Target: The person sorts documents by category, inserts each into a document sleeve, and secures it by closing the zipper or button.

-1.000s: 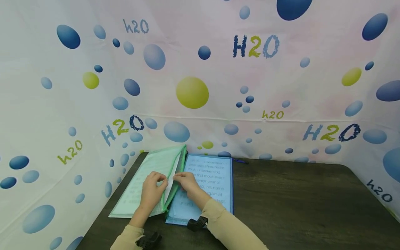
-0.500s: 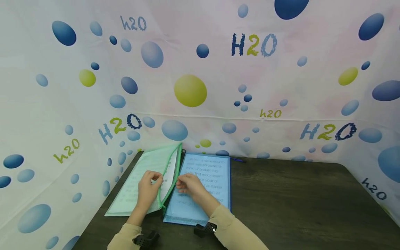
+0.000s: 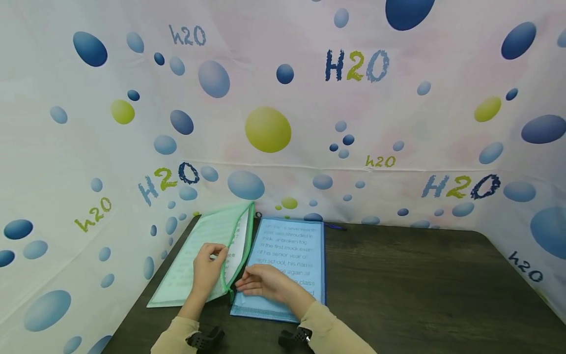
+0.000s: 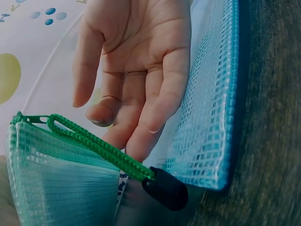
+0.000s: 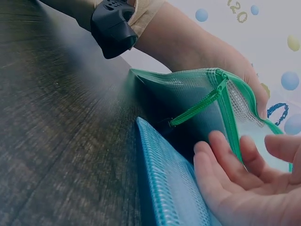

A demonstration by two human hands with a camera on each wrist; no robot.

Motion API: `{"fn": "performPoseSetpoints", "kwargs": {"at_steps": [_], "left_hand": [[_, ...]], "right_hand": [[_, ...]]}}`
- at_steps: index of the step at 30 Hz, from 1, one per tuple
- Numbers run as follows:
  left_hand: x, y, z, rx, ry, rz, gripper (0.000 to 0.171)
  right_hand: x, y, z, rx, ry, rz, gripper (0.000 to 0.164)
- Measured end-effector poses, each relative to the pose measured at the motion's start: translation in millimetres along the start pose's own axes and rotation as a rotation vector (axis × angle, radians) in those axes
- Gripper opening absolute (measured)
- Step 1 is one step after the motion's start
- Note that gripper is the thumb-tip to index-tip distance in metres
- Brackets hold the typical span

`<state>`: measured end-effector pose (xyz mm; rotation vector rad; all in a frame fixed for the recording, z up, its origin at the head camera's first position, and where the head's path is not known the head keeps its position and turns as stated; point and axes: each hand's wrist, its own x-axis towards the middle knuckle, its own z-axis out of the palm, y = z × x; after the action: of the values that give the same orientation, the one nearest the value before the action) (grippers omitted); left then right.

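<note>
A green mesh zip pouch (image 3: 185,270) lies at the table's left, its unzipped side gaping. Printed white paper (image 3: 239,246) shows inside the mouth. My left hand (image 3: 208,268) pinches the upper lip of that mouth and holds it raised. Beside the pouch's lower corner, my right hand (image 3: 269,284) hovers over the blue mesh zip pouch (image 3: 292,241), palm turned toward the green one. Its fingers are loosely bent around nothing, as the right wrist view shows. A green cord zip pull (image 4: 99,143) with a black end hangs from the green pouch's near corner.
The blue pouch carries a printed sheet and lies flat, close along the green pouch's right side. Its dark blue zip pull (image 3: 336,226) sticks out at the far right corner. Dark wooden table (image 3: 420,285) extends to the right. A patterned cloth wall (image 3: 353,108) stands behind.
My right hand has let go of the opening's edge and moved down toward the near corner. The left hand keeps its pinch, and the mouth gapes wider with more paper showing.
</note>
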<state>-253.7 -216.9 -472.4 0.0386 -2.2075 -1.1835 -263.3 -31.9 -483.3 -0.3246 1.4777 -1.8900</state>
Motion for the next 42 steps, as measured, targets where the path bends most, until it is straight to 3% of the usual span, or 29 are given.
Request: {"fn": "performPoseSetpoints", "kwargs": {"at_steps": [14, 18, 26, 34, 38, 42], "left_hand": [[-0.8, 3.3, -0.3, -0.030, -0.042, -0.048, 0.011], [-0.6, 2.4, 0.6, -0.019, -0.039, -0.043, 0.010], [-1.8, 1.6, 0.3, -0.001, -0.065, -0.055, 0.008], [-0.4, 3.6, 2.8, -0.019, -0.067, -0.016, 0.008], [-1.6, 3.5, 4.0, -0.016, -0.071, 0.010, 0.007], [-3.4, 2.4, 3.9, 0.000, -0.084, -0.008, 0.006]], "right_hand": [[-11, -3, 2, -0.044, -0.235, 0.054, 0.024], [-11, -3, 2, -0.056, -0.262, 0.053, 0.024], [-11, 0, 2, 0.035, -0.324, 0.052, 0.024], [-10, 0, 5, 0.069, -0.341, 0.137, 0.025], [-11, 1, 6, 0.112, -0.393, 0.214, 0.028], [-11, 2, 7, 0.136, -0.450, 0.261, 0.033]]}}
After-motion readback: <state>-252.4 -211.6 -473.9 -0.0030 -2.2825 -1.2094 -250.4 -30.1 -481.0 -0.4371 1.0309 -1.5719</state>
